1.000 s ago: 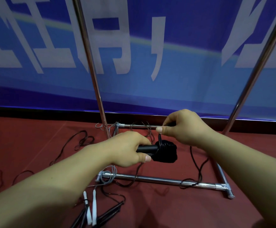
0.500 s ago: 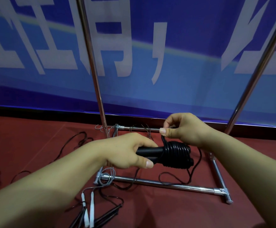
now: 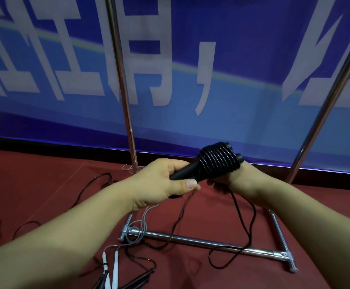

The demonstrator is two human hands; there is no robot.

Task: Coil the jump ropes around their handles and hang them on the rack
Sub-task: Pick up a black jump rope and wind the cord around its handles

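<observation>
The left hand point(image 3: 161, 182) is gripping the bare ends of two black handles point(image 3: 185, 174), fingers curled over the top and thumb pressing along the near side. The handles are pointing up and to the right, held well above the floor in front of the rack. Rope is sitting in a tight, even coil point(image 3: 218, 161) around their far half, with both handle tips showing just beyond it.

The right hand point(image 3: 247, 180) is working under and behind the coil; its fingers are hidden, so I cannot tell how far it is closed. It looks to be guiding the loose tail point(image 3: 240, 213), which is dropping from beneath the hands, crossing the rack's base bar point(image 3: 201, 244) and ending in a slack loop on the red floor point(image 3: 34, 184).

By my judgement this rope is mostly coiled: only that short tail is left to wind and secure, and then it is waiting to be hung. No rope is hanging on the part of the rack that shows; only its two posts point(image 3: 126, 113) and the base are in view.

More work is lying around. A grey rope with white handles point(image 3: 111, 265) is looped round the base corner, dark handles are lying beside it, and thin dark rope point(image 3: 90, 184) is sprawling loose at the left. No containers are showing.
</observation>
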